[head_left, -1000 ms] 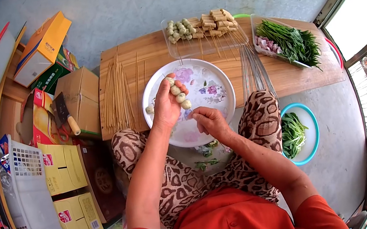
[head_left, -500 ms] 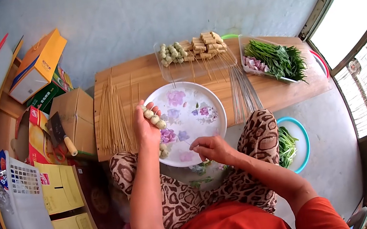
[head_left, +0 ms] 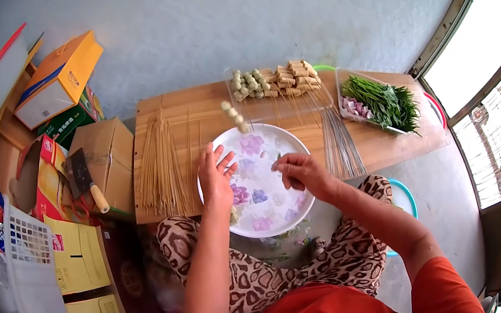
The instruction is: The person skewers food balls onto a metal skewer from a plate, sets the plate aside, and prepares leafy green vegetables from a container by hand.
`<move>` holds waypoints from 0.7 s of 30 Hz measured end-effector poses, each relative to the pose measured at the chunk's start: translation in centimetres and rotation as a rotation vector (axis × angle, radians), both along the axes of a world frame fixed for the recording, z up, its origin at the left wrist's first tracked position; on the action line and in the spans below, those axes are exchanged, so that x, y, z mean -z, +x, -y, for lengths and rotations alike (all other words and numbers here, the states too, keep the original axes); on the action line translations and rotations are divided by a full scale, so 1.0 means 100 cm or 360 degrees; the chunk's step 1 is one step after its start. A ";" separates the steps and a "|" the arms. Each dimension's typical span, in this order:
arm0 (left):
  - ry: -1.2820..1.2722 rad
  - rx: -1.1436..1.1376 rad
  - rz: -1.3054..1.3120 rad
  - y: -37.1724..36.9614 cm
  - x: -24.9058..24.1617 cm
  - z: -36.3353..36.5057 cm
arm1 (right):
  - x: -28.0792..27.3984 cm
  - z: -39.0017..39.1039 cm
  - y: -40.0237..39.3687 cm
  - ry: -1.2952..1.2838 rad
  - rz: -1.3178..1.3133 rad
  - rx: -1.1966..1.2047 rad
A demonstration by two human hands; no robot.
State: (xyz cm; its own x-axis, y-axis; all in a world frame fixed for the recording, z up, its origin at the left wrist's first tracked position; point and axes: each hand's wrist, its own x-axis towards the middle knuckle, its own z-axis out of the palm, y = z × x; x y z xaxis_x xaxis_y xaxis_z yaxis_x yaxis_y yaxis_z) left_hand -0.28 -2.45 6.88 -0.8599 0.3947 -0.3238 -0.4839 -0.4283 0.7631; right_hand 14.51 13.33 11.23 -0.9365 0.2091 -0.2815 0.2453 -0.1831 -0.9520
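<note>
My right hand (head_left: 303, 174) is pinched over the right side of the round flowered tray (head_left: 287, 137). It holds a skewer whose thin stick is barely visible, lined up with several pale green balls (head_left: 234, 117) at the tray's upper edge. On the tray's left side my left hand (head_left: 217, 174) is open, palm up, its fingers apart and nothing in it. More balls (head_left: 234, 215) lie at the tray's lower left, partly hidden by my left wrist.
The wooden table (head_left: 188, 100) bears bamboo sticks (head_left: 158, 165), metal skewers (head_left: 339, 141), a clear tray with skewered balls (head_left: 250, 83) and rolls (head_left: 295, 77), and a tray of greens (head_left: 387, 100). Boxes and a cleaver (head_left: 81, 175) stand left; a blue-rimmed basin (head_left: 408, 196) is lower right.
The skewered balls have left my left hand and moved up and away from it. My left hand has opened, while my right hand has moved slightly up and right. The view has shifted a little.
</note>
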 end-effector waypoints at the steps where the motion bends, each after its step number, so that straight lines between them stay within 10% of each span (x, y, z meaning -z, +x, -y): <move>1: 0.0007 0.0085 -0.0070 0.001 -0.003 0.001 | 0.001 -0.008 -0.011 0.0066 0.0002 0.0047; 21: 0.0024 0.0201 -0.0198 -0.007 -0.019 0.009 | 0.060 -0.119 -0.204 0.0832 0.0245 0.0472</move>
State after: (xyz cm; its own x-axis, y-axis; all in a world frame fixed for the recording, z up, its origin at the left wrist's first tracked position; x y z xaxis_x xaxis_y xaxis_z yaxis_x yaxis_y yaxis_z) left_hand -0.97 -3.34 8.80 -0.8362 0.5061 -0.2114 -0.4370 -0.3818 0.8144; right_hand -5.88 25.22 5.24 -0.7741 0.6011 -0.1986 0.3969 0.2164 -0.8920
